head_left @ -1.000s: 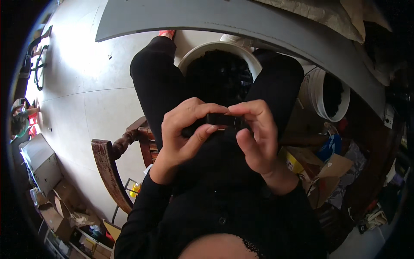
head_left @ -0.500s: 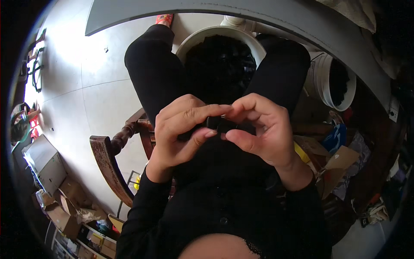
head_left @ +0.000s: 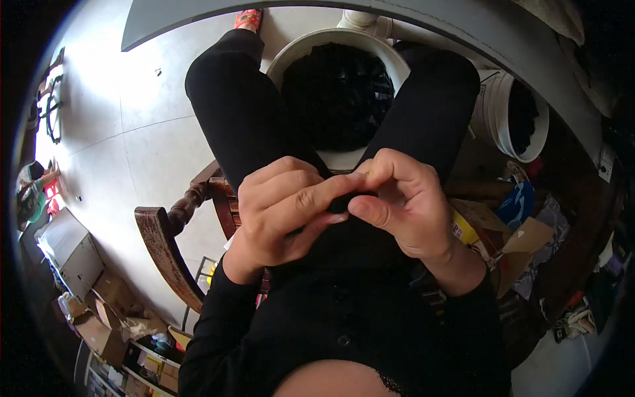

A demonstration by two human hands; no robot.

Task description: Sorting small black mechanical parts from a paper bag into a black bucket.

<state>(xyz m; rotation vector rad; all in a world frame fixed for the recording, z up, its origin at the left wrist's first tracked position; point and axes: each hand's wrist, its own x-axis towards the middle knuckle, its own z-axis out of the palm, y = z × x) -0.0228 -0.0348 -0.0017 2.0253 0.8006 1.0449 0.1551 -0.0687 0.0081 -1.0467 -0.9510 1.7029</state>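
Note:
Over my lap, both hands meet at the fingertips around a small black piece [head_left: 340, 202], mostly covered by my fingers and hard to make out against dark clothing. My left hand [head_left: 281, 208] pinches it from the left, index finger stretched along the top and thumb below. From the other side my right hand [head_left: 407, 205] curls in, its index finger and thumb at the piece's right end. Between my knees stands a white bucket [head_left: 343, 161] holding a heap of black pieces [head_left: 337, 96].
A grey tabletop edge [head_left: 456, 40] arcs across the far side. A second white bucket [head_left: 493, 109] with black contents leans at the right. Opened cardboard boxes [head_left: 526, 245] lie near my right arm. A wooden chair armrest [head_left: 155, 241] stands at my left, with more boxes [head_left: 102, 337] beyond.
My fingertips have drawn closer together, so less of the black piece shows. My left hand has shifted slightly right. The view has tilted a little.

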